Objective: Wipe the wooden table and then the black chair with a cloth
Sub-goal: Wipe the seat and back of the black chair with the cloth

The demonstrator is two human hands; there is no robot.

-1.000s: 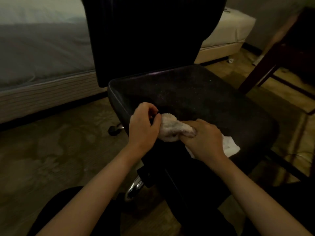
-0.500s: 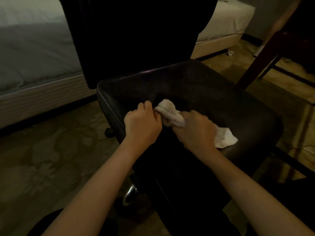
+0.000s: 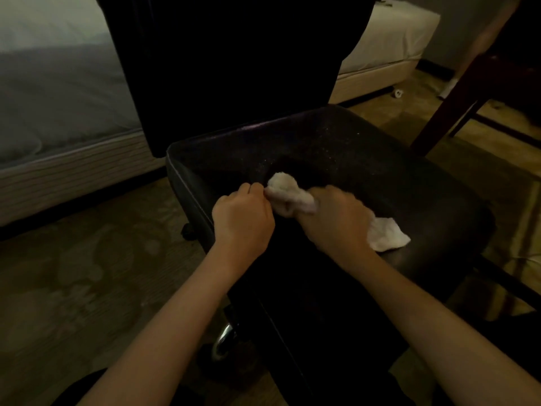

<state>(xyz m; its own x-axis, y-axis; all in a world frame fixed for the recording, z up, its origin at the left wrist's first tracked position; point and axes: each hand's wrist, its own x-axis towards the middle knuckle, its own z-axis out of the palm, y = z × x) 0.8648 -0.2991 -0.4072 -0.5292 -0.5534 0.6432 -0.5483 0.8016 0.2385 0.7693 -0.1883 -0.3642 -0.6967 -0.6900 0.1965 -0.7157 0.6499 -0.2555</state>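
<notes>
The black chair (image 3: 366, 159) fills the middle of the view, its seat dusted with pale specks and its tall backrest rising behind. A white cloth (image 3: 288, 194) lies bunched on the seat. My right hand (image 3: 333, 221) grips the cloth's middle, with a loose end (image 3: 386, 235) sticking out to the right. My left hand (image 3: 243, 221) pinches the cloth's near-left edge with closed fingers. Both hands rest over the front-left part of the seat.
A bed (image 3: 58, 92) with a grey cover runs along the left, and a second mattress (image 3: 389, 45) sits behind the chair. Dark wooden furniture legs (image 3: 456, 95) stand at the right. The chair's chrome base and caster (image 3: 222, 341) show below the seat.
Both hands and the cloth have shifted forward across the seat, away from the front edge. My left hand went from an open curl to a tight pinch on the cloth.
</notes>
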